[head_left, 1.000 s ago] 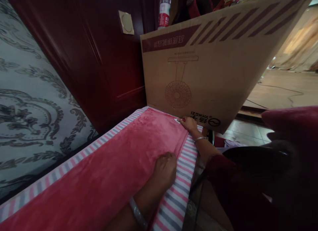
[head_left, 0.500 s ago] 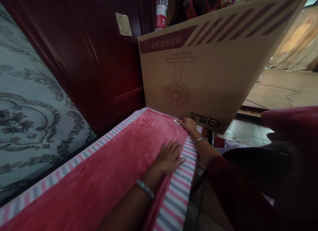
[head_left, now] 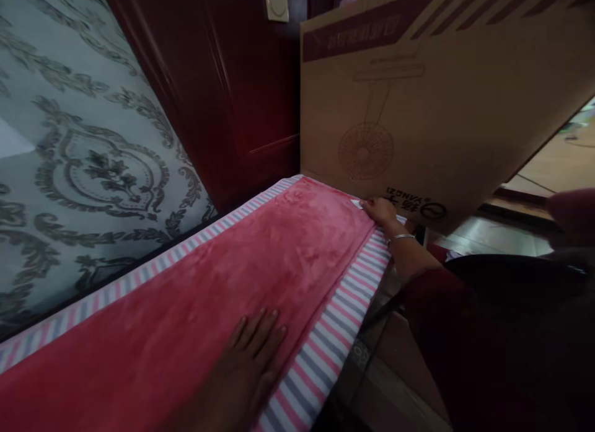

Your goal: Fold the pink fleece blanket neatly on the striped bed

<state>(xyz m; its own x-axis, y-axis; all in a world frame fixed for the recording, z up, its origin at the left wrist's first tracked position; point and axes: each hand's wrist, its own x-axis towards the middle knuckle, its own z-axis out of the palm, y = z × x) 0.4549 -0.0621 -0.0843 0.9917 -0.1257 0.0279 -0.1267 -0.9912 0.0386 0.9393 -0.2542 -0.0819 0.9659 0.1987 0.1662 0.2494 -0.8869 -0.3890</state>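
Pink plush fleece blanket [head_left: 223,289] over pink-grey striped sheet [head_left: 325,351], along patterned wall. Likely soft, light, grippy nap; best pinched at corner or edge. Left hand [head_left: 246,357] flat, fingers spread on fleece. Right hand [head_left: 379,210] pinches far corner beside brown cardboard fan box [head_left: 441,110]. Versus half-second earlier: left hand slid nearer along blanket; right unchanged.

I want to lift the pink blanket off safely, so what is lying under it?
Under the pink blanket, a pink, grey and white striped sheet shows along both long edges. What the sheet covers is hidden. The left hand lies flat on top; the right hand touches the far corner.
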